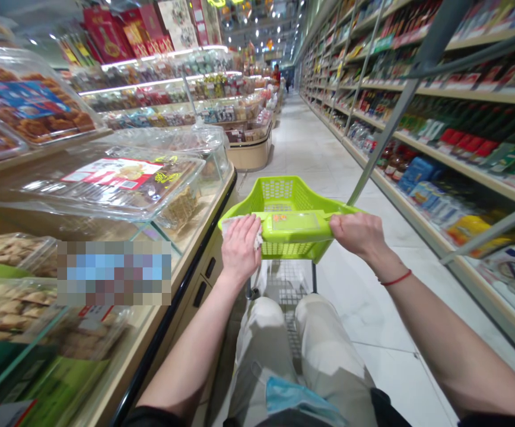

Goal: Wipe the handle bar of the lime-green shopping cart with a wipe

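A bright green shopping cart basket (277, 190) with perforated walls stands directly before me. My left hand (242, 246) presses a white cloth (228, 223) over the left part of the cart's handle, fingers curved over it. The cloth shows at both sides of the hand. The right end of the handle is in the fist of my right hand (359, 234), which has a red string around the wrist. Between the hands lies a clear-covered label panel (295, 221) on the handle. Inside, the visible part of the basket shows only its floor and walls.
At my left runs a display counter (208, 231) with clear boxes of snacks (115, 184). Tall stocked shelves (471, 160) line the right, with a grey metal ladder (386, 130) in front. The tiled aisle (293, 130) leads ahead, with people far off.
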Demonstrator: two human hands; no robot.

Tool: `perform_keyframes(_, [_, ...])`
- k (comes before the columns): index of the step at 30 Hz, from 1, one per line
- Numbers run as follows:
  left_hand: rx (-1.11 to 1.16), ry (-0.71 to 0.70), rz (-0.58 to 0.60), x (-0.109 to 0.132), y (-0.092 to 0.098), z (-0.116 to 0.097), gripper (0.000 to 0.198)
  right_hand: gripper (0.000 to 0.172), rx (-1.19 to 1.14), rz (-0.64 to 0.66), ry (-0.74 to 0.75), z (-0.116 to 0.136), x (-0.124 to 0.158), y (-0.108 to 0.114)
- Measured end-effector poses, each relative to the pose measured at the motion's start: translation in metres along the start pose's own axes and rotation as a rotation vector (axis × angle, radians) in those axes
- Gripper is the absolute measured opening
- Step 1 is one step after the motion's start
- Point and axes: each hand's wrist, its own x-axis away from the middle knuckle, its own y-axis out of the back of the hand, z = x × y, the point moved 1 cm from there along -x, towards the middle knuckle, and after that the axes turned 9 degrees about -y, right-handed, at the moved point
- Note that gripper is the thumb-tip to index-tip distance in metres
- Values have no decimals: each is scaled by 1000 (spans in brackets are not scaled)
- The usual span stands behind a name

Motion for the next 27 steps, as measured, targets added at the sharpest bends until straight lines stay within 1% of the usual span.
perform_keyframes(2, [23,76,-18,-1,5,17,41,50,-3,-2,5,1,0,0])
perform_keyframes(4, [92,178,16,-4,9,33,38,50,-2,-7,4,2,0,-1])
perform_keyframes(6, [195,296,45,-8,11,48,40,51,2,-12,8,3,-1,-2])
perform_keyframes(9, [397,556,31,-13,9,69,44,52,12,-11,23,4,-1,-2])
perform_keyframes(11, [549,760,11,-16,4,81,44,52,13,-20,23,4,-1,-3])
perform_keyframes(13, [689,925,-1,-20,-2,91,44,51,2,-51,16,5,0,-4])
perform_keyframes(15, [735,1051,10,-23,-6,96,43,49,-15,-83,6,6,0,-6])
perform_keyframes(16, [710,1091,32,-25,-6,96,42,48,-22,-93,0,7,0,-7])
perform_keyframes(17, [653,1107,60,-27,-6,94,42,48,-27,-99,-6,8,0,-8])
perform_keyframes(18, [574,1093,87,-28,-5,91,42,48,-29,-102,-13,8,0,-9])
perform_keyframes(19, [483,1048,105,-29,-3,86,42,48,-30,-106,-21,9,-1,-9])
perform_keyframes(21, [310,884,93,-30,1,72,43,48,-30,-115,-35,9,-2,-10])
perform_keyframes(23, [210,724,58,-28,4,55,43,48,-27,-121,-47,9,-2,-11])
perform_keyframes(24, [159,656,42,-27,5,45,42,47,-27,-123,-51,8,-3,-11])
perform_keyframes(27, [59,501,51,-24,4,13,41,47,-24,-125,-41,7,-3,-10])
